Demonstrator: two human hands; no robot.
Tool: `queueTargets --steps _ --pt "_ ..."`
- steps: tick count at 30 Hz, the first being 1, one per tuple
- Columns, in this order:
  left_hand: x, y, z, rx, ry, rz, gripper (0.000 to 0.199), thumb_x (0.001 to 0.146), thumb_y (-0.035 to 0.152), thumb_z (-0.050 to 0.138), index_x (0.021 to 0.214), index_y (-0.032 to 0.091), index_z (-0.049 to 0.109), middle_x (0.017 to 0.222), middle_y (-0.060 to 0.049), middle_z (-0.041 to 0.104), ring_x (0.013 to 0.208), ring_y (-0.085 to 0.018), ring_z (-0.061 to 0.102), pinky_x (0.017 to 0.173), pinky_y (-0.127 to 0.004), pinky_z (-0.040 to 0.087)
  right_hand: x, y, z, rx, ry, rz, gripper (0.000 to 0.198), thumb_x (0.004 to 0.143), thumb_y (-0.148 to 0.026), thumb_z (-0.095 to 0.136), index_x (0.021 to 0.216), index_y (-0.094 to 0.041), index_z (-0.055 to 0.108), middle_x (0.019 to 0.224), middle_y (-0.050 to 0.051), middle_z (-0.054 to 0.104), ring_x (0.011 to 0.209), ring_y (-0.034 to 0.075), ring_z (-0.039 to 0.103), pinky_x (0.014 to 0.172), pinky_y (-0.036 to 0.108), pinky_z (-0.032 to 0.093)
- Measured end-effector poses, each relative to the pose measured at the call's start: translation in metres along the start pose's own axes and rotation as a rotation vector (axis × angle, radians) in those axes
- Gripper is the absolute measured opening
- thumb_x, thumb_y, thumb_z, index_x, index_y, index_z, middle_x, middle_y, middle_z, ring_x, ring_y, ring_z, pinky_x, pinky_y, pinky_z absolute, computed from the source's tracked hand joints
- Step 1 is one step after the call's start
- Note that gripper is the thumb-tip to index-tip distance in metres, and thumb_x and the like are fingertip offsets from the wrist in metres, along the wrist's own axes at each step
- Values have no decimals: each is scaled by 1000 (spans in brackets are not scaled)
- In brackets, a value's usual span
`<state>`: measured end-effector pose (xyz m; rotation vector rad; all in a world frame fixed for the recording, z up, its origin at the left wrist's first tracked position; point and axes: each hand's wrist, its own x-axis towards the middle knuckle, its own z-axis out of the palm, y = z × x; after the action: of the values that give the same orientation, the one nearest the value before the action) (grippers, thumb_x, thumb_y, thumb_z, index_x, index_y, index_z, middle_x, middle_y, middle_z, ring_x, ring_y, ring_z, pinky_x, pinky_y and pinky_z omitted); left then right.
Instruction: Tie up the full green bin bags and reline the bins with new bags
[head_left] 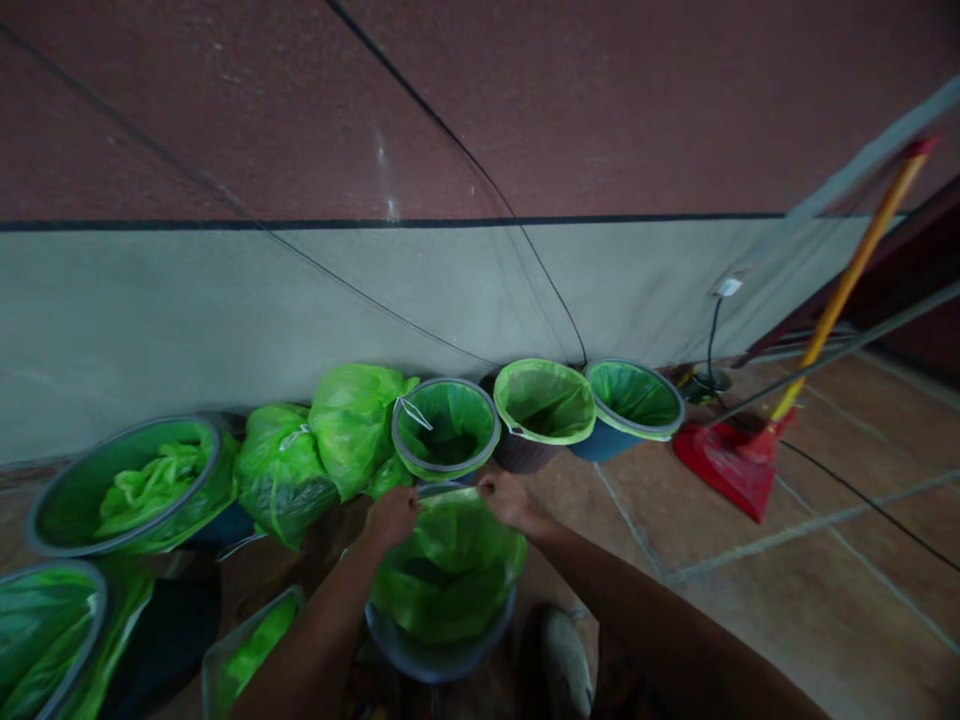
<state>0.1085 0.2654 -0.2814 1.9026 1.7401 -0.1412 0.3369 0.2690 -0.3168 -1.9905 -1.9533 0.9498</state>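
Forearms (645, 620), fingers (489, 486) closed on liner (469, 602)

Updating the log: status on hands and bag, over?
Left hand, right hand: gripping bag by far edge. Bag partly inside bin. Nothing seen blocking; lined bin close beyond.

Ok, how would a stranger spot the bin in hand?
Along the two-tone wall, right of two bulging green bags, stand three lined bins. The target bin sits in front of the leftmost; its green liner alone is gripped by left hand and right hand.
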Motion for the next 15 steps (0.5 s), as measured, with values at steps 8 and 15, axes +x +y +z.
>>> queueTargets --steps 8,15 --pt "12 -15 2 -47 120 -255 38 94 23 37 103 16 73 107 -12 76 102 -23 71 84 -29 51 23 -7 20 124 68 142 23 87 -18 55 91 -16 78 96 9 77 85 18 69 74 23 49" --pt "15 -24 9 -106 104 -352 40 95 30 40 108 17 75 112 -14 76 104 -28 71 79 -32 53 37 -9 30 187 65 199 20 86 -18 58 88 -15 79 90 10 76 88 20 70 74 25 51"
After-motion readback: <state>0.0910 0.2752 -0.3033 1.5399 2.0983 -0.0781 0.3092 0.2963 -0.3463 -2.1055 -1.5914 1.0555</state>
